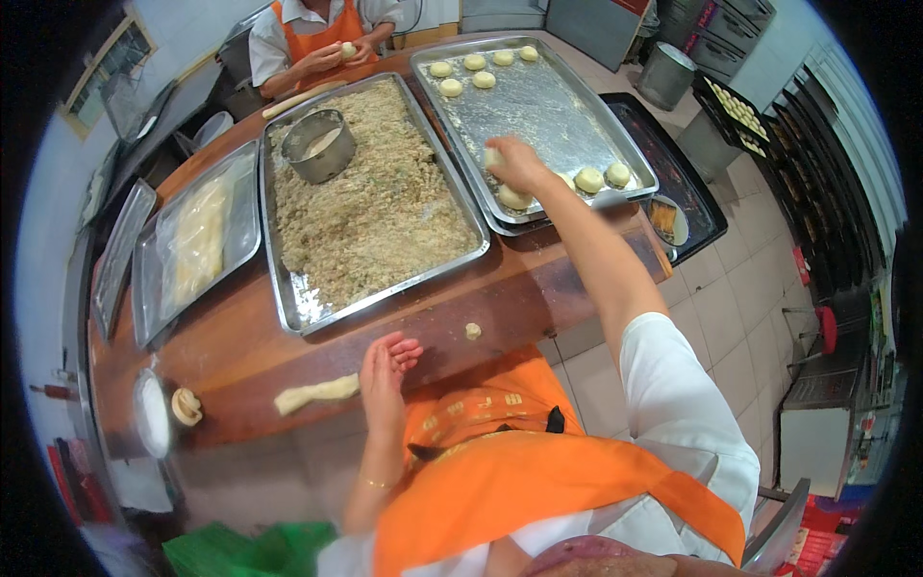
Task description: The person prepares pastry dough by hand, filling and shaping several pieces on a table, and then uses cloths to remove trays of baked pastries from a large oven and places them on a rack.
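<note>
My right hand [524, 167] reaches over the near part of a metal tray [553, 125], its fingers closed on a pale round dough ball [493, 157]. Just below the hand sits another dough ball [514, 198], with several more to the right of my wrist along the near edge. Near the table's front edge my left hand [386, 367] is raised, fingers stretched out and palm bare. Beside it on the wood lies a strip of dough [317, 392], partly hidden by the hand. A small lump of dough [473, 331] rests farther right.
A large tray of crumbly filling [375, 212] holds a round metal container [320, 154]. Left of it, a tray carries plastic-covered dough [199, 231]. A white bowl [152, 413] stands at the left table edge. Across the table a co-worker [317, 48] handles a dough ball.
</note>
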{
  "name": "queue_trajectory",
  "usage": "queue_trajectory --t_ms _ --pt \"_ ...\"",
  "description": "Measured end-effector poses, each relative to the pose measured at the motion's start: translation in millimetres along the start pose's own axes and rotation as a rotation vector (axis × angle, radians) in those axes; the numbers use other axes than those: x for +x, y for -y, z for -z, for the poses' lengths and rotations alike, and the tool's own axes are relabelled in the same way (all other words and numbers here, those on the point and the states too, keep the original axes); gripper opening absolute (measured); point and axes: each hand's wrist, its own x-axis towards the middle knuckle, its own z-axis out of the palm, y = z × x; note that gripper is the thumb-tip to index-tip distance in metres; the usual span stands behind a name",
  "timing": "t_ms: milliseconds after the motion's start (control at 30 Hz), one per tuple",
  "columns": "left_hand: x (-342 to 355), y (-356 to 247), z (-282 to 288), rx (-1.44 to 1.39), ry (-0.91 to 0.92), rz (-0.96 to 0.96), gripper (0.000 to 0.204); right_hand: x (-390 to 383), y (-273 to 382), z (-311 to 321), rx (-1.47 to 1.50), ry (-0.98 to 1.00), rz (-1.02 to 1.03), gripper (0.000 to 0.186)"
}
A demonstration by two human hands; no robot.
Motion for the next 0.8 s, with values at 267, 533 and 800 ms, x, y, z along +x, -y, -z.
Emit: queue_trajectory --t_ms 267,533,800 --pt "-6.1 -10.2 70.7 0.862 -0.267 -0.422 0.03 3.6 23.8 11.2 1.014 -0.487 -0.105 0.019" --pt "-15.8 -40.0 136.5 1.738 -0.19 -0.424 0.04 -147.5 136.1 -46.3 0.74 0.105 0.088 0.01" --pt "-17.2 -35.1 151.8 1.454 -0.057 -0.529 0.026 -199.7 233.1 -118.2 0.484 0.379 0.566 0.041"
